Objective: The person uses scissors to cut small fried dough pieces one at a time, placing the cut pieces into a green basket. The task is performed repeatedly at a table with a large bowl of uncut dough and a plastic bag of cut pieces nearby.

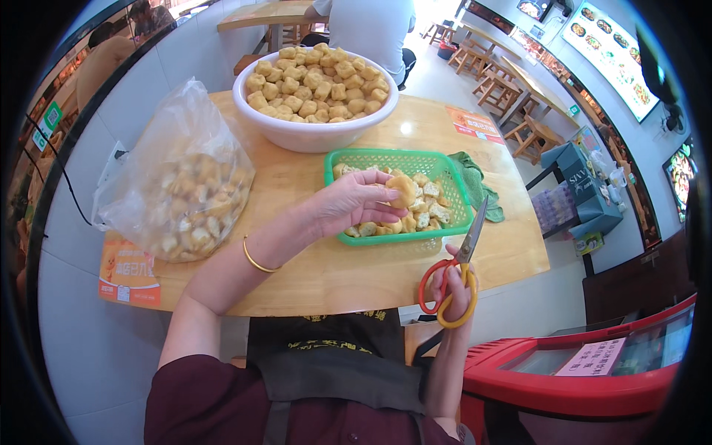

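Between its thumb and fingers, my left hand (361, 203) holds a fried tofu puff (401, 192) above a green plastic basket (397, 240). Cut tofu puffs (439, 213) with pale insides lie in the basket, partly hidden by the hand. My right hand (459, 292) grips scissors (470, 242) with one red and one yellow handle loop, their blades together and pointing up, just right of the basket's near corner. Behind the basket stands a white plastic basin (314, 136) heaped with whole tofu puffs (322, 83).
A clear plastic bag (183, 183) of tofu puffs stands at the left of the wooden table (289, 278), by the wall. A green cloth (473, 178) lies right of the basket. One person (367, 39) sits beyond the table. A red-framed cooler (556, 389) is at the lower right.
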Motion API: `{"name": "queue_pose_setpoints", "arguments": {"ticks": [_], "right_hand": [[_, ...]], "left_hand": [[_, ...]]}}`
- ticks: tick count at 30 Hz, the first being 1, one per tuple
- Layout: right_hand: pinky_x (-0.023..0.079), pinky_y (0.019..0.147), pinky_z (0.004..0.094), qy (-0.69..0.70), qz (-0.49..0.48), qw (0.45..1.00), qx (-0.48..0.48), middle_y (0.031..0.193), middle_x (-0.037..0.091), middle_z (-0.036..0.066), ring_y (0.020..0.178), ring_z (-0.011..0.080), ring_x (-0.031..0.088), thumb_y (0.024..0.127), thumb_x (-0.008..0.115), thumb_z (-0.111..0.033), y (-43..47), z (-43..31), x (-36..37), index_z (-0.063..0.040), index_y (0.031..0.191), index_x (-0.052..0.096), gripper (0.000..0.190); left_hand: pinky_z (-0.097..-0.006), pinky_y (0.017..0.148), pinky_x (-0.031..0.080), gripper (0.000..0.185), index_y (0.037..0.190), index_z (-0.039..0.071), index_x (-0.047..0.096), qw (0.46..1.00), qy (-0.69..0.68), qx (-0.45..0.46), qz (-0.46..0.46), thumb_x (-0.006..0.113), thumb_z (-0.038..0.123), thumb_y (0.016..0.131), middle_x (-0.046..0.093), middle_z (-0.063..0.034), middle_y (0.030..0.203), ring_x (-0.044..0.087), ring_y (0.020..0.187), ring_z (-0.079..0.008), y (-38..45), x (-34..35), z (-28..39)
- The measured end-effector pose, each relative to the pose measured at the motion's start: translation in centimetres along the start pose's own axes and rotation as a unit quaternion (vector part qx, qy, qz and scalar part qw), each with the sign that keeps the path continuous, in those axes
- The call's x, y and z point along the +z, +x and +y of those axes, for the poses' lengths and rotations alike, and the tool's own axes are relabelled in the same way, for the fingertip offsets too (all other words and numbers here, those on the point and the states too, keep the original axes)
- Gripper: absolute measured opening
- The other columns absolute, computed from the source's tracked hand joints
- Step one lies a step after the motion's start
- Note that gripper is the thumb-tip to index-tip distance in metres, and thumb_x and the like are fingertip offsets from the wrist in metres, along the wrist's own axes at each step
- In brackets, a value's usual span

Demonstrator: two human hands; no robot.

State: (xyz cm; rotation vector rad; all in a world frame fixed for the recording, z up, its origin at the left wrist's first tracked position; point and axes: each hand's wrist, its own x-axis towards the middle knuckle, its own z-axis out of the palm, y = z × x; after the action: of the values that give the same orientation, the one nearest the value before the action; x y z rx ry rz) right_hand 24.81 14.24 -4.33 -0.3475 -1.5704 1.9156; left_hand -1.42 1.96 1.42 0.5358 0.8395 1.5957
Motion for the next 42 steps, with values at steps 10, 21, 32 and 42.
{"name": "queue_pose_setpoints", "arguments": {"ticks": [10,21,32,42], "right_hand": [[0.037,0.095,0.0437,-0.594,0.027,0.797,-0.105,0.113,0.051,0.018,0.110,0.0353,0.051,0.083,0.071,-0.009,-1.0,-3.9,4.9,-0.005,0.145,0.041,0.069],[0.034,0.100,0.0451,-0.633,0.014,0.769,-0.089,0.116,0.051,0.021,0.116,0.0386,0.048,0.085,0.070,-0.011,-1.0,-4.2,5.3,-0.005,0.148,0.038,0.071],[0.034,0.099,0.0450,-0.620,0.011,0.780,-0.084,0.116,0.053,0.020,0.115,0.0381,0.049,0.085,0.071,-0.014,-0.9,-4.2,5.7,-0.003,0.145,0.041,0.068],[0.043,0.075,0.0367,-0.579,0.017,0.814,-0.037,0.086,0.061,0.010,0.075,0.0239,0.054,0.085,0.075,-0.019,-1.0,-5.1,6.9,-0.001,0.128,0.058,0.050]], "left_hand": [[-0.0345,0.097,0.055,0.037,0.125,0.004,0.054,0.997,-0.025,0.037,-0.058,0.069,0.007,0.091,0.063,-0.0099,0.121,0.065,0.110,-0.0203,-0.6,0.6,-1.6],[-0.0340,0.095,0.056,0.031,0.120,0.002,0.055,0.997,-0.029,0.040,-0.053,0.068,0.007,0.092,0.064,-0.0083,0.116,0.065,0.106,-0.0184,-0.8,1.3,-2.5],[-0.0355,0.098,0.053,0.033,0.121,0.005,0.055,0.997,0.036,0.048,-0.048,0.069,0.008,0.091,0.065,-0.0097,0.118,0.065,0.107,-0.0194,-0.8,1.3,-3.4],[-0.0335,0.088,0.058,0.022,0.110,0.003,0.057,0.998,0.045,0.034,0.021,0.067,0.006,0.091,0.064,-0.0071,0.104,0.068,0.097,-0.0190,-0.9,1.5,-2.7]]}}
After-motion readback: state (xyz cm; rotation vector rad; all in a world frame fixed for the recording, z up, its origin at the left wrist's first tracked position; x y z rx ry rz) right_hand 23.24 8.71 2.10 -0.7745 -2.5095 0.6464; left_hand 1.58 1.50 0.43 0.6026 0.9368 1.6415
